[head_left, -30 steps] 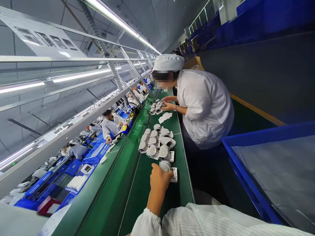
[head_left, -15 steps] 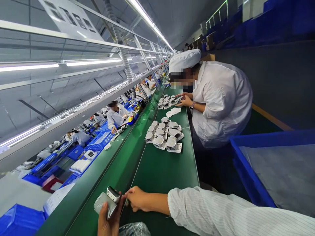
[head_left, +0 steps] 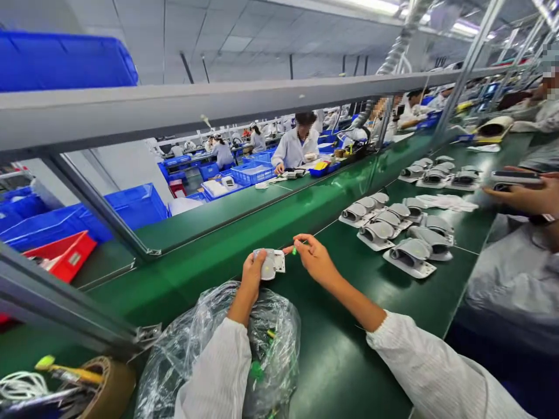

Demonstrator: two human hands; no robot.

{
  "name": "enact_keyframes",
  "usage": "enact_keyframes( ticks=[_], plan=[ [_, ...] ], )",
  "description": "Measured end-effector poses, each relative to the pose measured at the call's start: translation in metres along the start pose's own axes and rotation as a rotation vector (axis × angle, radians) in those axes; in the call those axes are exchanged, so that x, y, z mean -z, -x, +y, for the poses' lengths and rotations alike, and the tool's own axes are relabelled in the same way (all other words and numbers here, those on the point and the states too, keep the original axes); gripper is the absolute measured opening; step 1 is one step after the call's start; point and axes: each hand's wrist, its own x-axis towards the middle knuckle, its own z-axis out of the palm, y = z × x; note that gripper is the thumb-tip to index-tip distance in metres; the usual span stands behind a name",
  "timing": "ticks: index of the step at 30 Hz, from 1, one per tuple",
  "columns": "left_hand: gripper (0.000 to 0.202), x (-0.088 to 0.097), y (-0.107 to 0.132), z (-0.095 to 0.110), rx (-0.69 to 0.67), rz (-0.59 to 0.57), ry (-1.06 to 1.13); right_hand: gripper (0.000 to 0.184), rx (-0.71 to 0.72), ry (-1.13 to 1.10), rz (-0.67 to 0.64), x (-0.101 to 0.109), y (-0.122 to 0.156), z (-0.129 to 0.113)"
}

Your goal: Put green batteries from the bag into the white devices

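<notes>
My left hand (head_left: 250, 279) is closed on a white and grey plastic housing (head_left: 268, 267) with a rounded shell and a squared white end pointing right. Just right of that end, my right hand (head_left: 315, 259) pinches a small green piece (head_left: 294, 251) between thumb and fingers. A left fingertip reaches past the housing toward that piece. Under my left forearm lies a clear plastic bag (head_left: 283, 317) with small green and yellow bits in it. Beyond my right hand, several similar grey-white housings (head_left: 384, 224) stand in rows on the green bench (head_left: 340, 337).
A metal post (head_left: 96, 203) and rail rise at the left. A tape roll (head_left: 116, 387) with tools inside sits at the lower left, a red bin (head_left: 65, 259) behind it. Across the green channel a person (head_left: 297, 145) works; at right, a co-worker's hands (head_left: 524, 195) hold a device.
My view has swung left and down, bringing the bag and tape roll into sight. The housing is turned flatter, and my right hand now shows a green piece, slightly apart from the housing.
</notes>
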Motion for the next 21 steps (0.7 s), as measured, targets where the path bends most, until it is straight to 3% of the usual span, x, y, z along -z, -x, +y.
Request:
enact_keyframes(
  ticks=[5,10,16,21],
  plan=[
    [0.082,0.001,-0.003,-0.007,-0.028,0.007,-0.018,0.033,0.203,0.235,0.029,-0.006,0.016,-0.012],
    [0.082,-0.002,-0.006,-0.012,-0.106,0.041,-0.191,0.021,0.320,0.451,-0.001,-0.006,0.015,-0.007],
    [0.071,-0.005,-0.002,-0.015,-0.255,0.099,-0.455,0.015,0.330,0.657,-0.116,-0.001,0.010,0.004],
    [0.064,-0.008,0.002,-0.011,-0.346,0.152,-0.615,0.014,0.258,0.960,-0.169,-0.004,0.014,-0.013]
  ],
)
